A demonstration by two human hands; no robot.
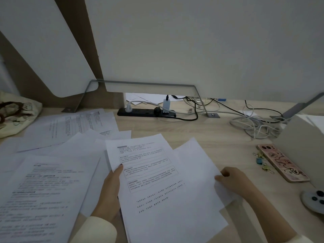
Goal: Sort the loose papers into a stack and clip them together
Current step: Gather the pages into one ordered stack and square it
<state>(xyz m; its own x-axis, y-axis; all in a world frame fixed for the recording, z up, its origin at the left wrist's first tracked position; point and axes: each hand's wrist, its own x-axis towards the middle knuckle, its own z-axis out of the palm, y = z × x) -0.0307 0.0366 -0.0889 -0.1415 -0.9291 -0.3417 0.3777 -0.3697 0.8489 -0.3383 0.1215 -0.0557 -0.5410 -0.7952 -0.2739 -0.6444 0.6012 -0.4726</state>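
- The left hand (112,188) reaches up from the lower centre of the frame in a cream sleeve (96,230), wrist straight and back of the hand facing up.
- Its thumb lies along the left edge of the printed sheet (150,181), dark nail pressed on top. The other fingers are hidden under the paper, so the hand is grasping that sheet by its side.
- The right hand (231,181) comes in from the lower right with its forearm angled toward the centre.
- Its fingers are curled and the thumb points left, pinching the right edge of the blank sheet (192,160).
- The printed sheet sits in the lower centre, tilted a little anticlockwise. It carries boxed blocks of text above and three loose lines below.
- The blank sheet lies under it, fanned out to the right so its upper right corner shows. More edges show below the printed sheet, though how many cannot be told.
- The loose papers (52,181) spread over the left half of the desk (219,137), overlapping at different angles. Some are printed and some plain.
- The binder clips (259,161), blue and yellow, lie at centre right just beside a pink phone (282,163), well apart from both hands.
- A black power strip (145,112) and tangled cables (254,123) run along the back.
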